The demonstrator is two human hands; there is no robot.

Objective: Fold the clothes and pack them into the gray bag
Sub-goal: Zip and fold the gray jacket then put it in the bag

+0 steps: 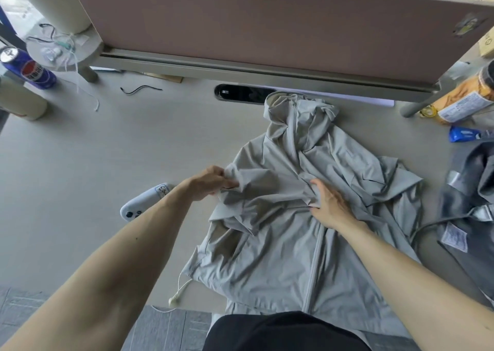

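Mostly flat thin wrinkled jacket [294, 257]; left hand [211, 182] pinches bunched sleeve [250, 190].

The hooded jacket [280, 257] is thin light-gray cloth, smooth, matt and finely creased. The gray bag [470, 184] is darker fabric with shiny silver strips. The desk top [107, 150] is smooth and matt; the controller [144, 202] is white plastic; the can [29, 68] is glossy printed metal.

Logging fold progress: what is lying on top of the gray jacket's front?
One sleeve, folded across the chest of the jacket, is held by the left grip and right grip. The stretch of zipper and the fabric beneath the fold are hidden.
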